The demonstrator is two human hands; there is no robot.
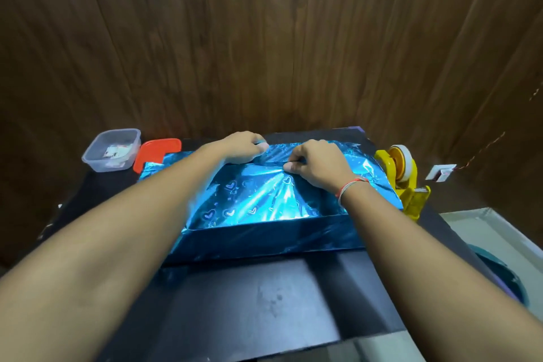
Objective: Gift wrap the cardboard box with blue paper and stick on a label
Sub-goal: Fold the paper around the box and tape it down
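While my right hand point(314, 167) pinches the blue paper point(264, 194) taut over the box point(264, 236) mid-surface and my left hand point(244, 147) presses flat, any slip slackens the untaped overlap.

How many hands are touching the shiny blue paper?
2. The left hand presses the blue paper at the box's far edge; the right hand pinches it just beside, near the top's middle. None seem hidden.

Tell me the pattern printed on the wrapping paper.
Small outlined hearts on shiny blue paper, clearest in the head view.
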